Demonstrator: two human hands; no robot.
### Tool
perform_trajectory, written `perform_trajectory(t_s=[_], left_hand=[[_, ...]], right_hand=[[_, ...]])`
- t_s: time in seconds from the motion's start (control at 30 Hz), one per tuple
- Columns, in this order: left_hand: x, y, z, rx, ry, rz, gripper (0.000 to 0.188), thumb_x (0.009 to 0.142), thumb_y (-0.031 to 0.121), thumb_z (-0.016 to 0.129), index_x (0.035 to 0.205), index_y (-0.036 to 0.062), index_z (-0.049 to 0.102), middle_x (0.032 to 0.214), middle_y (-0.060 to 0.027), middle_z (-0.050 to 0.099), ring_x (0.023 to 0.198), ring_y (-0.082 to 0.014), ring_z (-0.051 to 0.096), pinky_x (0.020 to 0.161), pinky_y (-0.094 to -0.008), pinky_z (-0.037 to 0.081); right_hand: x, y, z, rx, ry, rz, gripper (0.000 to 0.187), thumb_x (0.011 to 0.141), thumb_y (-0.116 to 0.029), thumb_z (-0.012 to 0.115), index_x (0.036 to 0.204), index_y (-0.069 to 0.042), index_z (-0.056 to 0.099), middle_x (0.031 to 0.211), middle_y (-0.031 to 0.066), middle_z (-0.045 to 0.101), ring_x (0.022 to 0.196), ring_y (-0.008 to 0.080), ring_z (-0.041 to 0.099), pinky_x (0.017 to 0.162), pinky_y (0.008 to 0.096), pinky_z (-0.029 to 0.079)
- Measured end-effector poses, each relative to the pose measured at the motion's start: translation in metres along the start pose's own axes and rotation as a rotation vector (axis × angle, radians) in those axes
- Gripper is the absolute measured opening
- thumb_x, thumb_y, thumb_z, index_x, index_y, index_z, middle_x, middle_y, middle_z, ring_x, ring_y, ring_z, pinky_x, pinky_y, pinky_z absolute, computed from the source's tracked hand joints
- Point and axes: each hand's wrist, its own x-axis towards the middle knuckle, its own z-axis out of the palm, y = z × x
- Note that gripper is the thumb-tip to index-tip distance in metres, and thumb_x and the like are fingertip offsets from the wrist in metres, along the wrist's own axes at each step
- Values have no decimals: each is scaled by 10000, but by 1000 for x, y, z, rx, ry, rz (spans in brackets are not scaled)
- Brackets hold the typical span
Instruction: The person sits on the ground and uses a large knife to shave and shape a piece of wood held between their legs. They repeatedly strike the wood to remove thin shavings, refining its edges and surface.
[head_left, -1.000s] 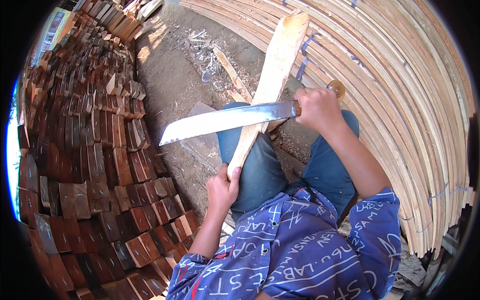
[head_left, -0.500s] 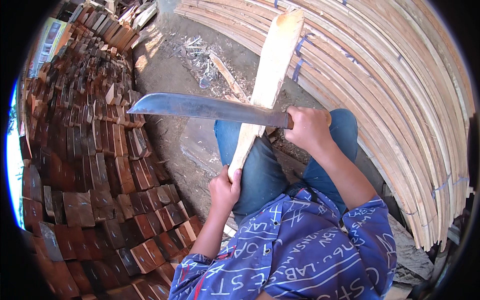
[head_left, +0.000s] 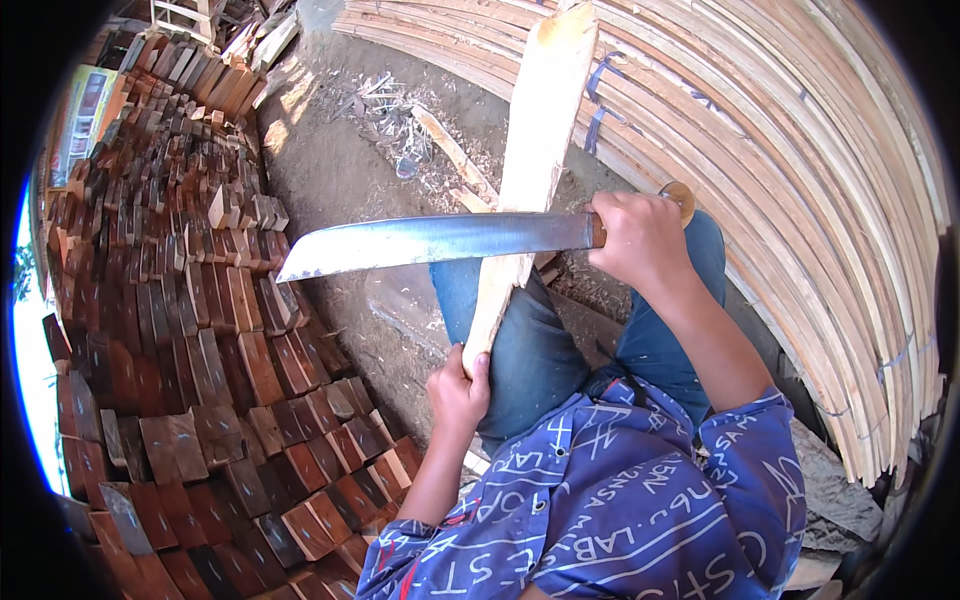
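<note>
My left hand [head_left: 459,393] is closed round the narrow lower end of a pale, roughly hewn wooden piece [head_left: 541,125]. The piece slants up and away from my lap, widening toward its far end. My right hand [head_left: 640,236] grips the wooden handle of a machete [head_left: 430,243], whose rounded pommel shows past the fist. Its long blade points left and crosses in front of the wood at about mid-length. Whether the edge touches the wood, I cannot tell.
Stacked reddish-brown wood blocks [head_left: 190,440] rise along the left. Long, curving pale slats [head_left: 760,190], tied with blue strips, lie in a pile on the right. Wood chips and a loose offcut [head_left: 452,152] litter the dirt ground [head_left: 325,150] ahead of my knees.
The machete has shifted right and slightly down, with its tip now tilted lower and the blade face brighter. My left hand keeps its hold on the wooden piece.
</note>
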Motion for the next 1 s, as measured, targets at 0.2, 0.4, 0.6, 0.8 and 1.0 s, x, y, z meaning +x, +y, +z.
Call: perform_trajectory(t_s=[0.2, 0.4, 0.6, 0.8, 1.0], left_hand=[[1, 11, -11, 69, -72, -48, 396, 888, 365, 583, 921, -27, 623, 611, -265, 581, 630, -461, 619, 566, -506, 478], [2, 10, -4, 59, -23, -12, 416, 894, 385, 568, 900, -27, 624, 614, -263, 582, 630, -460, 614, 573, -515, 472], [4, 12, -1, 60, -31, 9, 437, 899, 372, 565, 906, -61, 619, 618, -279, 579, 642, -465, 617, 587, -501, 482], [0, 3, 0, 52, -17, -36, 403, 905, 347, 569, 888, -53, 615, 632, -279, 580, 659, -464, 620, 582, -493, 474], [1, 21, -9, 67, -59, -67, 383, 901, 367, 576, 848, -12, 601, 630, -267, 580, 655, -457, 619, 578, -502, 464]], right_hand=[[4, 27, 3, -27, 56, 81, 213, 604, -167, 741, 778, -62, 677, 686, 121, 661, 667, 309, 664, 603, 417, 522], [6, 27, -13, -74, 6, 186, 191, 621, -165, 716, 757, -47, 651, 682, 133, 650, 665, 316, 663, 599, 425, 518], [4, 9, -4, -11, -41, 92, 172, 628, -159, 699, 718, -35, 621, 677, 159, 640, 634, 328, 661, 588, 431, 526], [14, 15, 4, 9, -30, 51, 174, 608, -158, 708, 711, -44, 627, 660, 157, 636, 636, 330, 664, 579, 430, 523], [15, 31, 8, 9, 25, 90, 177, 594, -162, 717, 712, -54, 641, 653, 148, 643, 640, 323, 662, 587, 428, 523]])
